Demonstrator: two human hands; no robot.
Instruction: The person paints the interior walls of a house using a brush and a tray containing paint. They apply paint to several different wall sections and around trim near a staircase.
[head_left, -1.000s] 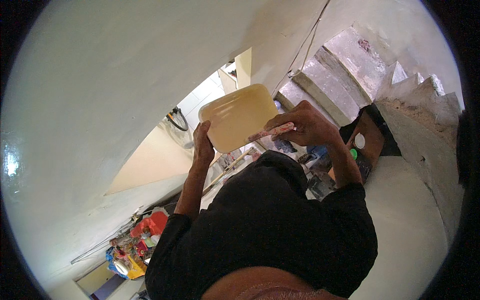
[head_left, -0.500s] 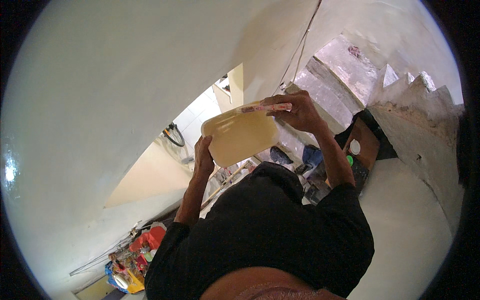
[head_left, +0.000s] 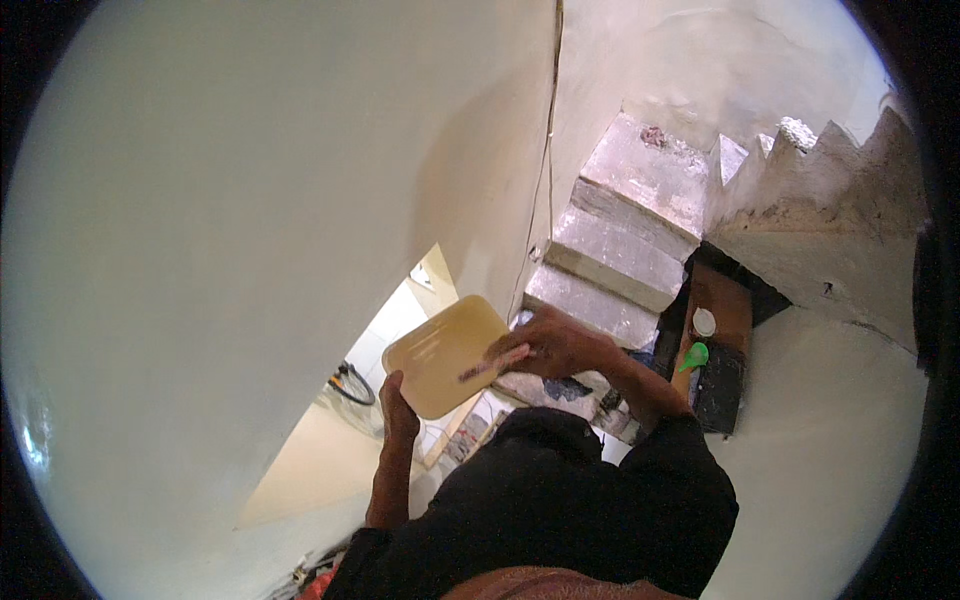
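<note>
My left hand (head_left: 401,408) grips the near left edge of a pale yellow tub (head_left: 440,340), rectangular with rounded corners. The thumb shows at the rim; the other fingers are hidden beneath. My right hand (head_left: 556,343) is closed around a small paintbrush (head_left: 510,357), its handle smeared pinkish white. The brush's darker tip points down to the left, over the tub's right side. Whether the tip touches the tub I cannot tell.
A large pale wall (head_left: 250,200) fills the left. Rough concrete stairs (head_left: 620,245) rise beyond my right hand, with a cable (head_left: 549,140) running down the wall beside them. On the right, a brown board (head_left: 722,295) has a white round thing (head_left: 704,322) and a green object (head_left: 695,356) near it.
The brush has swung from the tub's far rim to its near right side, its tip now pointing down-left. The view has shifted, so the tub sits lower and more of the stairs shows.
</note>
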